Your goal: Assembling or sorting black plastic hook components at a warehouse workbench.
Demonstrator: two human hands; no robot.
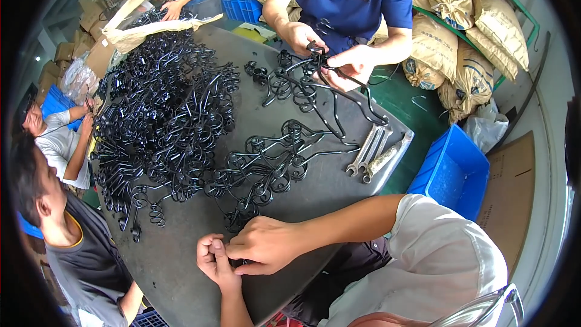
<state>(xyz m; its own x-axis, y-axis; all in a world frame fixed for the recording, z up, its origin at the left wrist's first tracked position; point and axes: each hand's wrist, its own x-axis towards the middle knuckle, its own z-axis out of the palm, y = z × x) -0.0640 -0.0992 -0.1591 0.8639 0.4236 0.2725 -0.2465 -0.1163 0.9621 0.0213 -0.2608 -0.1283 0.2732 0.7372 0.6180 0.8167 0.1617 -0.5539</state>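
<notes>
My left hand [216, 264] is at the near edge of the table, its fingers curled with the thumb up. My right hand [266, 246] reaches across from the right and bends over it, fingers closed against the left. A small dark bit shows between them, mostly hidden by the fingers, and I cannot make out what it is. Just beyond my hands lies a loose group of black coiled wire parts [260, 172], bent rods with spiral ends. The near end of that group almost meets my right knuckles. Farther left rises a large heap of the same black coiled wire parts [166, 109].
Two wrenches [367, 150] and a tape-wrapped bar [387, 158] lie at the table's right edge. Across the table a co-worker's hands [339, 63] hold black wire parts. Other people stand left and far. A blue bin [451, 172] and stacked sacks [433, 48] are at right.
</notes>
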